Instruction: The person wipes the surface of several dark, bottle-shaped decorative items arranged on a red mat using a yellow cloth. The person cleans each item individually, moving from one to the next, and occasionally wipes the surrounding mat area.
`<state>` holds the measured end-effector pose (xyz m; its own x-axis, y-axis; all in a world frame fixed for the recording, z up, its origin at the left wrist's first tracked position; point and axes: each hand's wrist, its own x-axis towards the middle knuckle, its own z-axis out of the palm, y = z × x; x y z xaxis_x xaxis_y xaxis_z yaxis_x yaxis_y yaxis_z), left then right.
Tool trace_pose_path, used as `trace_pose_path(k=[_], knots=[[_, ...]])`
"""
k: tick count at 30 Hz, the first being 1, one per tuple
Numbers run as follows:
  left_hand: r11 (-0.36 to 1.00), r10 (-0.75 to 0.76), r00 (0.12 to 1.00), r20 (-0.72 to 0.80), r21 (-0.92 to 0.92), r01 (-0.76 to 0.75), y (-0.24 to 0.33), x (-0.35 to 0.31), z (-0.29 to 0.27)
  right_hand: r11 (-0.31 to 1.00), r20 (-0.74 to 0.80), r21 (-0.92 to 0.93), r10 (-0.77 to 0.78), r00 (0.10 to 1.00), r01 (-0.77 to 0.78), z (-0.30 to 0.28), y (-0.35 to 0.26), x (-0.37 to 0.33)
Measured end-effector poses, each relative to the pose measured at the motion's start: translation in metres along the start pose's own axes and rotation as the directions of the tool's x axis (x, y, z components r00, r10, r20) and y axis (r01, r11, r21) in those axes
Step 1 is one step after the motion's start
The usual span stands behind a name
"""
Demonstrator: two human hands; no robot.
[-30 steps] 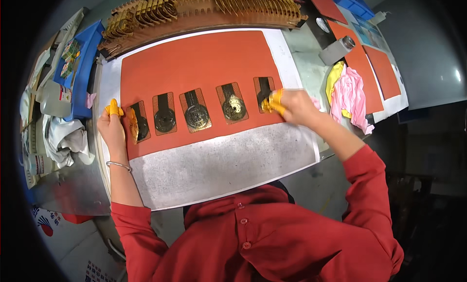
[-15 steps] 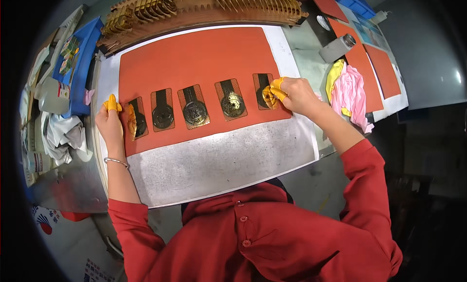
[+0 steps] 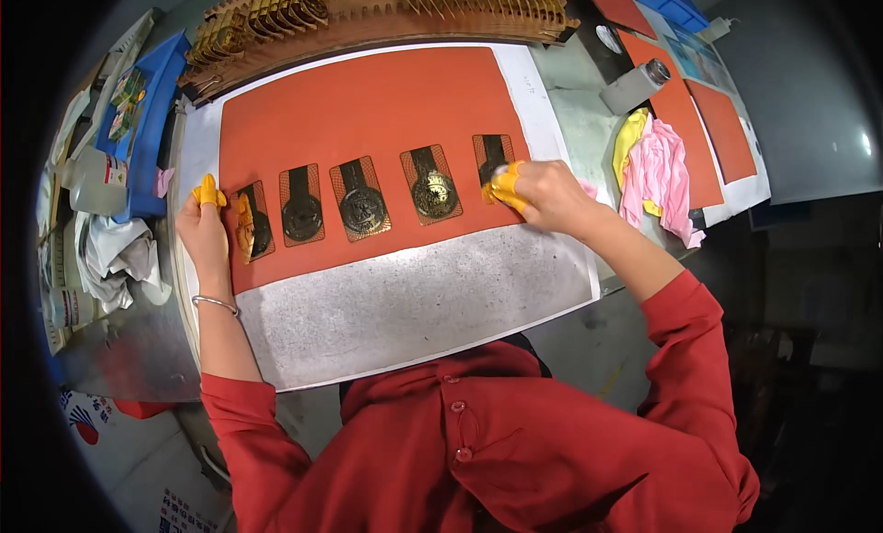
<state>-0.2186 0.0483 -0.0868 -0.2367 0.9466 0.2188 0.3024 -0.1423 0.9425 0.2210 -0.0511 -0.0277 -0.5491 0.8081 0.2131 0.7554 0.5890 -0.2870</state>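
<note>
Several thin dark metal plates, each with a round medallion shape, lie in a row on an orange-red sheet (image 3: pixel 368 101). My right hand (image 3: pixel 552 197), yellow covers on its fingertips, is closed over the lower part of the rightmost plate (image 3: pixel 493 149). A small gold patch shows under those fingertips; whether it is a loose piece or a reflection I cannot tell. Beside the sheet's left edge, my left hand (image 3: pixel 204 229) has its yellow-covered fingers pinched together. What they hold, if anything, is hidden. Nearest to it is the leftmost plate (image 3: pixel 262 229), partly gold-coloured.
A wooden rack (image 3: pixel 276 55) of curved gold pieces spans the back. On the left stand a blue tray (image 3: pixel 152 137), a translucent bottle (image 3: pixel 97 183) and crumpled white cloth (image 3: pixel 120 257). Pink cloth (image 3: pixel 658 170) and a grey bottle (image 3: pixel 635 87) lie right.
My right hand has moved inward and down over the rightmost plate, covering more of it. My left hand stays pinched by the sheet's left edge. The whole view has shifted slightly.
</note>
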Motion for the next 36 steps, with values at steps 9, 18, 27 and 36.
trace_pose_path(k=[9, 18, 27, 36], knots=[[0.999, -0.009, 1.0, 0.006, -0.033, 0.009, -0.001, -0.003, 0.0, 0.996, 0.09, -0.069, -0.047, 0.995, 0.053, -0.016, 0.016, -0.009], [0.999, 0.028, 0.999, 0.015, -0.016, -0.028, -0.005, -0.002, -0.003, 0.997, 0.136, -0.04, -0.06, 0.989, 0.066, -0.013, 0.011, -0.007], [1.0, 0.017, 1.0, 0.015, -0.022, -0.017, -0.002, -0.001, -0.003, 0.998, 0.077, 0.046, -0.042, 0.996, 0.038, -0.009, 0.018, -0.014], [0.995, 0.053, 0.998, -0.018, 0.086, -0.051, 0.008, -0.006, 0.008, 0.864, -0.342, -0.167, 0.4, 0.85, -0.474, -0.127, 0.057, -0.048]])
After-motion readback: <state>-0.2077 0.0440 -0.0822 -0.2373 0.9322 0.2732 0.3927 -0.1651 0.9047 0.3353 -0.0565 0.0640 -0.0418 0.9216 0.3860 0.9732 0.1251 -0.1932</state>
